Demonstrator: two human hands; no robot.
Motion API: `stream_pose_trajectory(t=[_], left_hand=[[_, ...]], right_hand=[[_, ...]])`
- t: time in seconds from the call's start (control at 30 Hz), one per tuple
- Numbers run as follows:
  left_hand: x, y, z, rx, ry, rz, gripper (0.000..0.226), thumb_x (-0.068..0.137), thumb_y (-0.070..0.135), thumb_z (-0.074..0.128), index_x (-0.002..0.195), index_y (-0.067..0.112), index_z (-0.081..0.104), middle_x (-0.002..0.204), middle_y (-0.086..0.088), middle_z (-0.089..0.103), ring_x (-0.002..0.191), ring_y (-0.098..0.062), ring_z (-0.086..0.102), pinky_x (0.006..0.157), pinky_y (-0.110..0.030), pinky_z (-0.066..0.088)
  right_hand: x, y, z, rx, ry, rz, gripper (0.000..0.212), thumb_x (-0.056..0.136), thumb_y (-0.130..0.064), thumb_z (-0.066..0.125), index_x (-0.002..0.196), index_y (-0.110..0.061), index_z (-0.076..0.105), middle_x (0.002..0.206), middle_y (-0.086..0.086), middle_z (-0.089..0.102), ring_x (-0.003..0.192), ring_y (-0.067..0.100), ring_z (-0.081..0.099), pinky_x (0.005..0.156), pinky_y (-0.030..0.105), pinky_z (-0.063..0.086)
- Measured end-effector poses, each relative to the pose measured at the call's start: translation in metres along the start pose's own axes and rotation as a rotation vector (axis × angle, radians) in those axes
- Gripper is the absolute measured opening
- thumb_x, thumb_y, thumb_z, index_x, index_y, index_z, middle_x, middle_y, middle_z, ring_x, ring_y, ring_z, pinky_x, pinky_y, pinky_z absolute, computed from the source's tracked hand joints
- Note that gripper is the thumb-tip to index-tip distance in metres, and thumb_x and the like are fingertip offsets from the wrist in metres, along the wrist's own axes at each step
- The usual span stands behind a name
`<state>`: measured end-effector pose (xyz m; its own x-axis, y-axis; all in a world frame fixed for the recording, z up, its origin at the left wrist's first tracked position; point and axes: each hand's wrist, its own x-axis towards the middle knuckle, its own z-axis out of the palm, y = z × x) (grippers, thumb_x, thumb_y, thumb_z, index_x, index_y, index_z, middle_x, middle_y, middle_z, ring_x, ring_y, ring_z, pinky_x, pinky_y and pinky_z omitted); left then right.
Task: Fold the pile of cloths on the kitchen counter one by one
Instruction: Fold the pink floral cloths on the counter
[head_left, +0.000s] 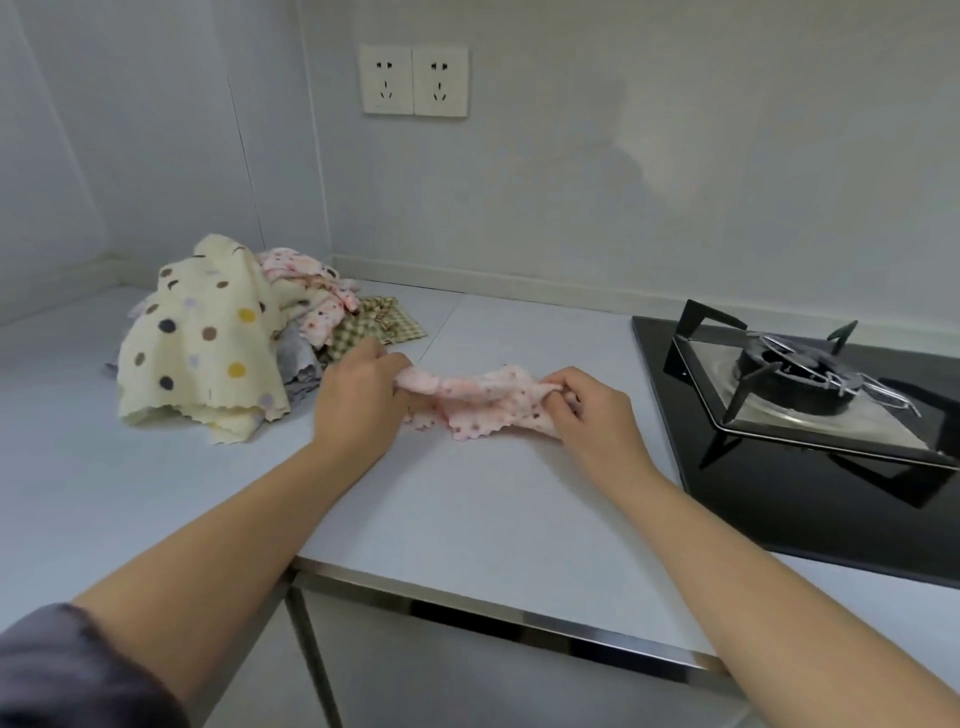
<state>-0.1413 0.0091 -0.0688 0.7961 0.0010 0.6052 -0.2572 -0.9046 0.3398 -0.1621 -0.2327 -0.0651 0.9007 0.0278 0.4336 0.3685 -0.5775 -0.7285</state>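
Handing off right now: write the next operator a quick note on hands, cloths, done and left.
Left hand pinches the left end of the small pink printed cloth; right hand pinches its right end. It is bunched between them over the pale grey counter, unfolded. The heap of crumpled cloths, cream polka-dot cloth on top, sits left. No folded cloth shows. Left: fold this one, then the heap.

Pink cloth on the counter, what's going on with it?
A person is folding cloths one at a time. The left hand and right hand each pinch an end of the pink cloth, which is bunched up and not yet folded, low on the counter. The pile of other cloths waits to the left, and a gas stove sits to the right.
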Motion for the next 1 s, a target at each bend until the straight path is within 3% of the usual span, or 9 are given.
stream_pose_trajectory(t=[0.13, 0.23, 0.37, 0.47, 0.57, 0.7, 0.8, 0.9, 1.0], left_hand=[[0.004, 0.007, 0.001, -0.026, 0.006, -0.117, 0.013, 0.086, 0.009, 0.053, 0.095, 0.008, 0.062, 0.081, -0.009, 0.058, 0.071, -0.028, 0.053, 0.054, -0.034, 0.037], [0.007, 0.008, 0.002, -0.092, -0.031, -0.194, 0.017, 0.088, 0.007, 0.047, 0.096, 0.014, 0.061, 0.083, -0.011, 0.065, 0.078, -0.032, 0.059, 0.062, -0.037, 0.046], [0.014, 0.013, 0.002, -0.813, -0.068, -0.363, 0.046, 0.087, -0.013, 0.038, 0.105, 0.020, 0.064, 0.096, -0.001, 0.069, 0.080, -0.020, 0.068, 0.060, -0.032, 0.056], [0.015, 0.015, 0.001, -1.156, -0.118, -0.387, 0.053, 0.093, -0.015, 0.040, 0.128, 0.021, 0.055, 0.121, 0.002, 0.061, 0.105, -0.011, 0.063, 0.078, -0.025, 0.057], [0.015, 0.011, -0.001, -1.168, -0.152, -0.447, 0.055, 0.093, -0.012, 0.043, 0.138, 0.020, 0.047, 0.134, 0.004, 0.052, 0.113, -0.008, 0.055, 0.083, -0.022, 0.053], [0.017, 0.007, 0.000, -1.356, -0.156, -0.665, 0.036, 0.101, 0.010, 0.041, 0.133, 0.025, 0.048, 0.125, 0.003, 0.058, 0.100, -0.017, 0.064, 0.089, -0.041, 0.051], [0.018, 0.003, 0.001, -1.379, -0.194, -0.699, 0.034, 0.099, 0.032, 0.050, 0.132, 0.025, 0.048, 0.129, -0.005, 0.060, 0.107, -0.023, 0.065, 0.092, -0.044, 0.052], [0.018, -0.002, 0.000, -1.244, -0.204, -0.636, 0.039, 0.092, 0.015, 0.061, 0.126, 0.034, 0.052, 0.135, 0.004, 0.053, 0.120, -0.020, 0.056, 0.102, -0.045, 0.045], [0.018, -0.005, 0.002, -1.060, -0.116, -0.577, 0.058, 0.084, -0.011, 0.057, 0.122, 0.033, 0.055, 0.132, 0.008, 0.054, 0.125, -0.016, 0.050, 0.104, -0.042, 0.045]], right_hand=[[0.004, -0.001, -0.001, 0.137, 0.072, 0.009, 0.016, 0.091, -0.013, 0.058, 0.076, -0.010, 0.060, 0.061, 0.010, 0.048, 0.053, 0.007, 0.037, 0.050, 0.019, 0.029], [0.009, -0.002, -0.004, 0.171, 0.132, 0.022, 0.025, 0.093, -0.012, 0.056, 0.068, -0.017, 0.056, 0.053, -0.009, 0.043, 0.052, 0.005, 0.037, 0.050, 0.017, 0.028], [0.006, -0.008, -0.013, 0.322, -0.018, -0.069, 0.030, 0.091, -0.020, 0.060, 0.062, -0.018, 0.059, 0.054, -0.006, 0.049, 0.052, 0.004, 0.039, 0.052, 0.016, 0.031], [-0.001, -0.013, -0.017, 0.423, -0.262, -0.045, 0.043, 0.086, -0.044, 0.053, 0.049, -0.022, 0.050, 0.044, -0.004, 0.034, 0.041, 0.009, 0.031, 0.043, 0.022, 0.029], [-0.002, -0.010, -0.017, 0.433, -0.329, -0.005, 0.056, 0.089, -0.054, 0.041, 0.073, -0.011, 0.072, 0.043, 0.005, 0.049, 0.042, 0.022, 0.041, 0.049, 0.038, 0.039], [0.002, -0.005, -0.010, 0.245, -0.127, -0.002, 0.033, 0.099, -0.029, 0.051, 0.083, -0.007, 0.071, 0.066, 0.000, 0.064, 0.060, 0.014, 0.058, 0.061, 0.025, 0.046], [0.004, 0.002, -0.002, -0.037, -0.208, -0.034, 0.011, 0.093, -0.025, 0.060, 0.094, -0.023, 0.071, 0.091, -0.010, 0.066, 0.083, 0.003, 0.060, 0.076, 0.015, 0.046], [0.002, 0.002, -0.002, -0.143, -0.323, -0.028, 0.010, 0.090, -0.027, 0.064, 0.096, -0.028, 0.072, 0.091, -0.014, 0.066, 0.083, 0.001, 0.059, 0.078, 0.017, 0.046], [0.001, 0.000, -0.007, -0.252, -0.303, -0.025, 0.016, 0.091, -0.033, 0.061, 0.083, -0.025, 0.072, 0.066, -0.011, 0.064, 0.064, 0.006, 0.055, 0.070, 0.030, 0.049]])
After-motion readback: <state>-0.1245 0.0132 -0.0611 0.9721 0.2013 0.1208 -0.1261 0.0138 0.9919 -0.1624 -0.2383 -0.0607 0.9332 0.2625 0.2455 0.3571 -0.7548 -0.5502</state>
